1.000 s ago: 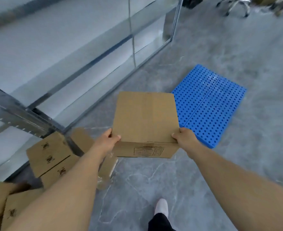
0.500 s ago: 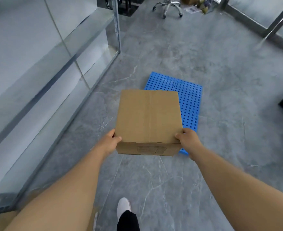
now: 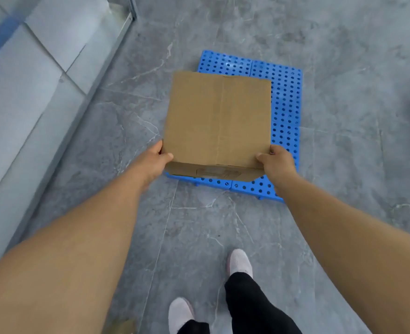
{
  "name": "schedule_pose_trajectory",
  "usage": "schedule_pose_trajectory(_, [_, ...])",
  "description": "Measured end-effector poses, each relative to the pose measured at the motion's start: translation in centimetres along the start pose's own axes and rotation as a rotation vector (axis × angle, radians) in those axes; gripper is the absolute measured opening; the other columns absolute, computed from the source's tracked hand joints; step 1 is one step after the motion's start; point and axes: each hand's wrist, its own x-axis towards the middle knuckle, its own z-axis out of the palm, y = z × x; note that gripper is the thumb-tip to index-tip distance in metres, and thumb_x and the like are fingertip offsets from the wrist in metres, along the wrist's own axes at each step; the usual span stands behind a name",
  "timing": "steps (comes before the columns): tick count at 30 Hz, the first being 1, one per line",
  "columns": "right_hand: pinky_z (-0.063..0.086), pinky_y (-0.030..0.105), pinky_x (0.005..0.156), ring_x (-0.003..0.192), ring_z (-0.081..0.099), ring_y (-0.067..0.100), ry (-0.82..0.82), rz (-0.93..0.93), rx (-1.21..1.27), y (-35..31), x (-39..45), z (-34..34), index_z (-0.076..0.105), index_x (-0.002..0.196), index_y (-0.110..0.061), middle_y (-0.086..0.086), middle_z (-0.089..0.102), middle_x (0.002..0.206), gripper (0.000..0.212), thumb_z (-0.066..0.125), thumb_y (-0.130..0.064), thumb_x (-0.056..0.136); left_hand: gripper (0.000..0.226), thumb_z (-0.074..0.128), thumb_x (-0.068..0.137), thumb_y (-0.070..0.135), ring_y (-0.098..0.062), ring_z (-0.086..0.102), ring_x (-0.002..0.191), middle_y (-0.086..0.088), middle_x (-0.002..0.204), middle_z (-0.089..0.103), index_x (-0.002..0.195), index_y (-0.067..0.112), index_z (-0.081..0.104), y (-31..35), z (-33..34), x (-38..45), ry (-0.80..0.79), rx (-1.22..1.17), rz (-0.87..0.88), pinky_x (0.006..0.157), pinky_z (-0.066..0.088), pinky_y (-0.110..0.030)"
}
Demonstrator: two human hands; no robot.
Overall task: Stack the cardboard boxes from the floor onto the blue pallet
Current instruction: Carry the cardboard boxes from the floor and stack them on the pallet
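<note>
Box: a closed cardboard box point(image 3: 217, 119), held in the air over the near left part of the blue pallet point(image 3: 284, 102), top face level and turned to the camera, a seam running down its middle.

Left hand point(image 3: 154, 160): grips the near left corner of the box — thumb lying on the top face, the other fingers hidden under or behind the side.

Right hand point(image 3: 275, 162): grips the near right corner in the same way, thumb on top, fingers curled round the edge and out of sight below.

Box relative to the grip: both hands sit at the near edge, so nearly all of the box reaches forward beyond them, away from the body.

Handling: stiff corrugated walls, dry and not slippery; held level by two corners at arm's length, it is probably light or empty. The near face looks scuffed and its lower edge ragged, so the board may crush if squeezed hard.

Where to hold: the two near corners do for carrying; hands under the bottom edges would likely serve better for lowering.

Pallet: perforated plastic, flat on the grey marbled floor point(image 3: 344, 56), no box on the part that shows.

Feet: two light shoes point(image 3: 240, 262) just short of the pallet.
</note>
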Motion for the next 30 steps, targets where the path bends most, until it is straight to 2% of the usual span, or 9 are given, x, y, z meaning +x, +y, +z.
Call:
schedule_pose_trajectory(3, [0.047, 0.036, 0.080, 0.080, 0.050, 0.016, 0.015, -0.001, -0.014, 3.2, 4.4, 2.4, 0.053, 0.109, -0.014, 0.001, 0.054, 0.096, 0.016, 0.048, -0.016, 0.094, 0.044, 0.043, 0.095, 0.012, -0.012, 0.046, 0.106, 0.007, 0.111, 0.049, 0.137, 0.026, 0.042, -2.9, 1.9, 5.3, -0.001, 0.014, 0.018, 0.097, 0.036, -0.032])
schedule_pose_trajectory(6, [0.048, 0.039, 0.083, 0.086, 0.055, 0.022, 0.023, -0.010, -0.022, 6.3, 8.5, 4.9, 0.054, 0.107, -0.012, 0.008, 0.058, 0.106, 0.015, 0.049, -0.016, 0.093, 0.043, 0.044, 0.095, 0.015, -0.013, 0.047, 0.109, 0.004, 0.118, 0.050, 0.136, 0.028, 0.042, -5.7, 3.1, 10.2, -0.012, 0.027, 0.032, 0.101, 0.036, -0.032])
schedule_pose_trajectory(10, [0.044, 0.035, 0.077, 0.089, 0.052, 0.021, 0.028, -0.019, -0.002, 9.8, 13.2, 7.9, 0.054, 0.113, -0.013, 0.003, 0.055, 0.102, 0.021, 0.050, -0.017, 0.093, 0.043, 0.044, 0.096, 0.016, -0.016, 0.046, 0.119, 0.000, 0.134, 0.049, 0.137, 0.027, 0.041, -9.3, 4.4, 15.2, -0.016, 0.063, 0.053, 0.104, 0.035, -0.035])
schedule_pose_trajectory(14, [0.045, 0.036, 0.070, 0.085, 0.053, 0.022, 0.018, -0.031, 0.010, 12.1, 16.4, 10.3, 0.054, 0.108, -0.010, 0.005, 0.057, 0.103, 0.018, 0.050, -0.018, 0.093, 0.043, 0.043, 0.096, 0.014, -0.015, 0.047, 0.110, 0.001, 0.131, 0.049, 0.138, 0.025, 0.040, -11.8, 5.3, 18.8, -0.013, 0.076, 0.090, 0.093, 0.036, -0.030])
schedule_pose_trajectory(16, [0.043, 0.036, 0.067, 0.084, 0.052, 0.022, 0.030, -0.042, 0.002, 13.0, 17.5, 11.0, 0.053, 0.111, -0.009, 0.006, 0.056, 0.102, 0.020, 0.050, -0.019, 0.094, 0.044, 0.043, 0.096, 0.015, -0.016, 0.046, 0.114, 0.001, 0.132, 0.048, 0.139, 0.024, 0.038, -12.4, 5.6, 20.1, -0.013, 0.107, 0.116, 0.099, 0.036, -0.032])
schedule_pose_trajectory(18, [0.043, 0.036, 0.072, 0.088, 0.052, 0.023, 0.041, -0.059, 0.008, 13.5, 18.2, 11.6, 0.053, 0.114, -0.008, 0.007, 0.056, 0.104, 0.023, 0.050, -0.019, 0.094, 0.044, 0.042, 0.097, 0.016, -0.018, 0.045, 0.119, 0.000, 0.136, 0.046, 0.140, 0.024, 0.037, -12.8, 5.6, 21.0, -0.011, 0.134, 0.127, 0.105, 0.035, -0.037])
schedule_pose_trajectory(23, [0.048, 0.043, 0.087, 0.098, 0.055, 0.028, 0.033, -0.038, -0.011, 13.9, 18.3, 12.8, 0.053, 0.111, -0.009, 0.008, 0.057, 0.108, 0.020, 0.049, -0.017, 0.093, 0.044, 0.041, 0.097, 0.015, -0.021, 0.045, 0.122, -0.004, 0.139, 0.045, 0.140, 0.021, 0.037, -14.0, 5.6, 21.8, -0.009, 0.158, 0.093, 0.106, 0.035, -0.040])
schedule_pose_trajectory(27, [0.046, 0.040, 0.078, 0.090, 0.055, 0.028, 0.031, -0.046, -0.048, 14.0, 18.8, 13.5, 0.054, 0.109, -0.006, 0.010, 0.057, 0.102, 0.021, 0.050, -0.018, 0.092, 0.049, 0.041, 0.097, 0.016, -0.021, 0.043, 0.125, -0.002, 0.142, 0.042, 0.144, 0.023, 0.030, -14.5, 5.6, 22.6, 0.009, 0.143, 0.068, 0.106, 0.036, -0.043])
schedule_pose_trajectory(30, [0.049, 0.041, 0.082, 0.094, 0.056, 0.028, 0.033, -0.053, -0.040, 14.2, 19.1, 13.7, 0.053, 0.110, -0.009, 0.008, 0.057, 0.104, 0.021, 0.050, -0.019, 0.092, 0.048, 0.040, 0.098, 0.018, -0.020, 0.043, 0.125, -0.001, 0.141, 0.043, 0.144, 0.027, 0.031, -14.7, 5.6, 23.0, 0.006, 0.135, 0.075, 0.106, 0.036, -0.044])
